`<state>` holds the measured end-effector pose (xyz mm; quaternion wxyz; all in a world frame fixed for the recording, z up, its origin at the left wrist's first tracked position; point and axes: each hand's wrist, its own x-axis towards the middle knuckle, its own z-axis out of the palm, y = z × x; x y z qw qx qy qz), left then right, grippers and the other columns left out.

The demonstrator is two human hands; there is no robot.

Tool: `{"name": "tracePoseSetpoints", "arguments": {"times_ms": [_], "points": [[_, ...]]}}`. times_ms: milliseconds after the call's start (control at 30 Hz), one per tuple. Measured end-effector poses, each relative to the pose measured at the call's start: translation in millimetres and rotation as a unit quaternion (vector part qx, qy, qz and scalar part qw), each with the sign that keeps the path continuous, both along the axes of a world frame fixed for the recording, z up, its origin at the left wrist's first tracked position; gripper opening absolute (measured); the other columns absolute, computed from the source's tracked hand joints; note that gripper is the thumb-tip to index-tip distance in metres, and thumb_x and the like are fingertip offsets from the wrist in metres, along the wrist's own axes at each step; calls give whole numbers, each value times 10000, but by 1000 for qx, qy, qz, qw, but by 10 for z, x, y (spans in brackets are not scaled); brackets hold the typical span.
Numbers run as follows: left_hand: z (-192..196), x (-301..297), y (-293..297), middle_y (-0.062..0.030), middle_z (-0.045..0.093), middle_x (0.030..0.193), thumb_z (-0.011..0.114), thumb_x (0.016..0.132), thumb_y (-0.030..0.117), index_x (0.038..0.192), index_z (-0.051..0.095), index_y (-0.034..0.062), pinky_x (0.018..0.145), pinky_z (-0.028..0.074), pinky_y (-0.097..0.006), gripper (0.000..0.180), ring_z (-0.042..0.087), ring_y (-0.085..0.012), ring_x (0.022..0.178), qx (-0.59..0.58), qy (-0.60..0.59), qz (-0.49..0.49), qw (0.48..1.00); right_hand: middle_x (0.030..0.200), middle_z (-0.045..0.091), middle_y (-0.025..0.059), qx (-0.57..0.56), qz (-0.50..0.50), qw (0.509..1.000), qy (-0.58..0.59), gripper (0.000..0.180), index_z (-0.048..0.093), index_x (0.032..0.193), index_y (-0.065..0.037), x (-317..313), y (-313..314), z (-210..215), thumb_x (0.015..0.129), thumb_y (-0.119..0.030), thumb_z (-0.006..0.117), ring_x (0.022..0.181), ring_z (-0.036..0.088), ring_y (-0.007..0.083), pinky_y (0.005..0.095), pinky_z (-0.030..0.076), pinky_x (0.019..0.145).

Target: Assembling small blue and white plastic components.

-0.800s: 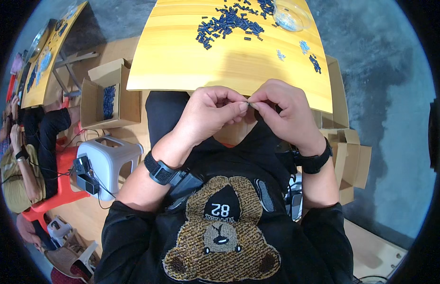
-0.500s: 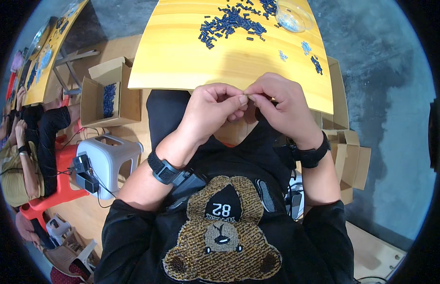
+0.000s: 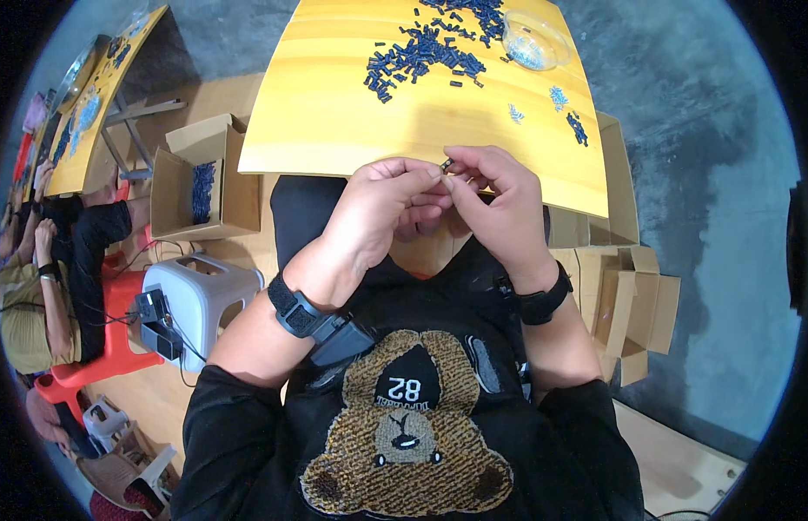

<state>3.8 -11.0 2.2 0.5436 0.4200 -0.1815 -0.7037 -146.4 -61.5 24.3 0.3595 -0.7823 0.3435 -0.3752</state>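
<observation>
Black piece: a small black piece (image 3: pixel 447 164) is sitting between the two hands, right by the desk's near edge; its finer shape is too small to tell.
Left hand (image 3: pixel 382 200): thumb and forefinger are pinching tight at the piece's lower end; the other fingers are curling below, and whether they are hiding anything I cannot tell.
Right hand (image 3: pixel 501 195): thumb and forefinger are bracketing the same piece, nearly closed, gripping it by the tips.
Slip risk: fingertips are covering very little surface, so uneven pressure could be shooting the piece out.
Drop zone: the grip is hanging near the edge of the desk (image 3: pixel 334 130); a lost piece could be falling onto the dark trousers (image 3: pixel 304 213), where black would be hiding well, or to the floor (image 3: pixel 421 253).
Black pile (image 3: pixel 426 54): lying loose farther back; a careless reach could be scattering it.
Pale bits (image 3: pixel 558 97): lying near the small black cluster (image 3: pixel 577 129); a brushing sleeve could be mixing them.
Clear bowl (image 3: pixel 556 42): standing near the desk's right side; a knock could be spilling its pale contents.
</observation>
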Motion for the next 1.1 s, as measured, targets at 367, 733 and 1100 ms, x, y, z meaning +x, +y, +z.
{"name": "tracePoseSetpoints", "arguments": {"times_ms": [367,733,1100], "points": [[48,-103,30,-103,635,947,470,901,146,1037,556,8,787,503,-303,212,627,-182,851,6,57,10,998,961,579,119,-6,-23,1000,-2,343,576,1053,4,61,117,-72,711,17,602,736,609,169,253,517,646],[-31,-192,19,-81,618,938,477,898,138,1016,563,4,747,493,-272,198,613,-165,842,27,109,46,993,912,573,123,-27,-47,998,-23,318,582,1016,12,120,149,-170,700,47,582,679,583,157,249,504,618],[-178,-91,23,-75,613,985,469,905,150,1039,558,33,769,492,-281,199,602,-160,853,45,41,-22,998,865,584,136,-2,-11,1000,3,266,600,958,7,-20,57,-415,694,-22,610,713,584,226,297,492,645]]}}
